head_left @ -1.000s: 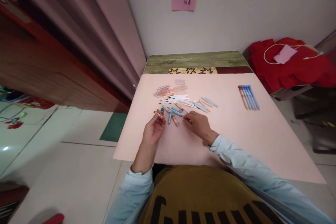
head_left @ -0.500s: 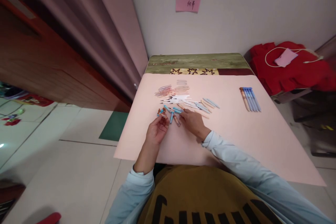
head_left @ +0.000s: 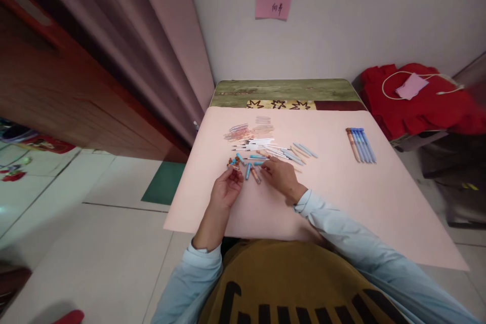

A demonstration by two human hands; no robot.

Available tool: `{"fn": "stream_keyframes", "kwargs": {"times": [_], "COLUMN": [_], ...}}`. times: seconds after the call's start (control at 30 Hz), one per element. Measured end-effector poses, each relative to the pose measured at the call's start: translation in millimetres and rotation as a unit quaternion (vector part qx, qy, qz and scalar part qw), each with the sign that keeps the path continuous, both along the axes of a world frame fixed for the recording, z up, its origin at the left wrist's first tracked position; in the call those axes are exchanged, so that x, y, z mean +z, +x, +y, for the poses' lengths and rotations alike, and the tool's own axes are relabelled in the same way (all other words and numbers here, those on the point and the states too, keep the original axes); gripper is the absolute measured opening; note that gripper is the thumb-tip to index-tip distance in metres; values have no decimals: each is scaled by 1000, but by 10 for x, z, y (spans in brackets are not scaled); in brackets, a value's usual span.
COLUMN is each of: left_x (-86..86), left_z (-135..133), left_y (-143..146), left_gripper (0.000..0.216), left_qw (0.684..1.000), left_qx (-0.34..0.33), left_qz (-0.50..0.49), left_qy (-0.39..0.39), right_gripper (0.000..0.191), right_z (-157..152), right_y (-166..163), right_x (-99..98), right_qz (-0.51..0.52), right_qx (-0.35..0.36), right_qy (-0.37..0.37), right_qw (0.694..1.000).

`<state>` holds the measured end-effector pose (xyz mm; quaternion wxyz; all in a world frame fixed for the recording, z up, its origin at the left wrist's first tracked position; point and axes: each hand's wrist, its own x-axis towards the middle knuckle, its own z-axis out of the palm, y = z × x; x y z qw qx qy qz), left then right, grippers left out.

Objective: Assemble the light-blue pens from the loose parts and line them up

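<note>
My left hand (head_left: 227, 188) is at the table's left side, its thumb and fingers pinched around a small pale pen part beside a little heap of brown and blue pen caps (head_left: 234, 161). My right hand (head_left: 281, 177) is closed, palm down, with a short blue pen tube (head_left: 258, 163) at its fingertips. Between the hands lie another blue tube (head_left: 248, 171) and a brownish tube with a clear end (head_left: 255, 175). White pen refills (head_left: 258, 144) are piled just beyond, and pale blue and beige pen barrels (head_left: 299, 151) lie right of them.
Clear and pinkish plastic parts (head_left: 239, 132) lie behind the refills. A row of several capped pens (head_left: 361, 146) stands apart at the right of the pink-covered table (head_left: 341, 202). Red cloth (head_left: 402, 106) with a white cable sits beyond the right edge; a wooden door (head_left: 94, 86) stands left.
My right fingertips have drawn slightly towards me, and the blue tube at them now lies apart from the other blue tube. My left hand stays almost still.
</note>
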<state>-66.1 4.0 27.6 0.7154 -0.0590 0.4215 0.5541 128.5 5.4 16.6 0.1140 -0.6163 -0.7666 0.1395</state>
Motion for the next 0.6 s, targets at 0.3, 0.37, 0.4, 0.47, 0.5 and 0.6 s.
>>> {"fn": "stream_keyframes", "kwargs": {"times": [0.3, 0.37, 0.4, 0.47, 0.5, 0.6], "left_x": [-15, -7, -1, 16, 26, 59], "left_z": [-14, -20, -23, -32, -38, -59], "left_y": [-18, 7, 29, 91, 131, 265], "left_gripper": [10, 11, 11, 11, 11, 9], "left_qw": [1000, 1000, 1000, 1000, 1000, 999], "left_qx": [7, 4, 1, -9, -17, -48], "left_qz": [8, 1, -2, -5, -5, -3], "left_qy": [1, 4, 4, 0, -2, 6], "right_gripper": [27, 23, 21, 16, 14, 11], "right_z": [64, 38, 17, -42, -77, -189], "right_y": [-135, -86, -54, 15, 46, 98], "right_x": [-14, 6, 30, 105, 153, 304], "right_qz": [-73, -60, -41, 29, 80, 241], "right_qx": [-8, -32, -49, -77, -81, -60], "right_qy": [-11, 1, 9, 26, 31, 42], "right_qw": [997, 998, 998, 996, 993, 968]}}
